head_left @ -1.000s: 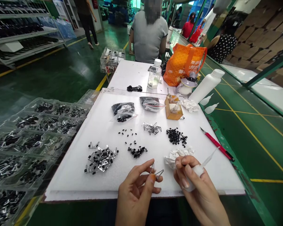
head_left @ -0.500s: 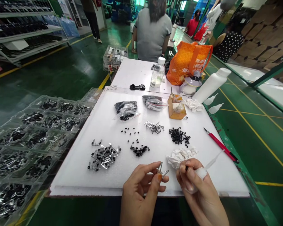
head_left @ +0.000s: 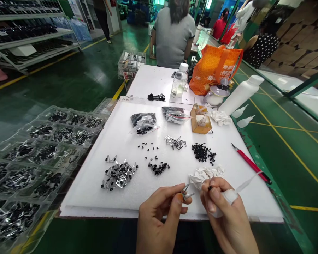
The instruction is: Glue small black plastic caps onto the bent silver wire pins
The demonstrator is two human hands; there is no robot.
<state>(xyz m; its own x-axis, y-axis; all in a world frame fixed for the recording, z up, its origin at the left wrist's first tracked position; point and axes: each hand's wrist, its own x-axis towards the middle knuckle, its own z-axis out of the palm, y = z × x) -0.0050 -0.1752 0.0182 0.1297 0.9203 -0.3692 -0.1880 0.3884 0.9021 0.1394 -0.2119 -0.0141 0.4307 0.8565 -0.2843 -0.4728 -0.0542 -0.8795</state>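
White plastic squeeze bottle (head_left: 229, 196) sits clasped in the right hand (head_left: 228, 215), its fingertips (head_left: 211, 183) pinching a tiny black component (head_left: 210, 188) above the near part of the white foam board (head_left: 127, 201). Left hand (head_left: 157, 220) grips a bent metal clip (head_left: 187, 194) between thumb and forefinger, close to the component, not touching it. Crumpled white tissue (head_left: 205, 175) lies just beside the right fingers on the board.

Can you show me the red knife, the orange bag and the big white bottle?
Red craft knife (head_left: 250, 163): head view, on its red handle.
Orange bag (head_left: 214, 68): head view, on its front.
White plastic bottle (head_left: 240, 96): head view, on its body.
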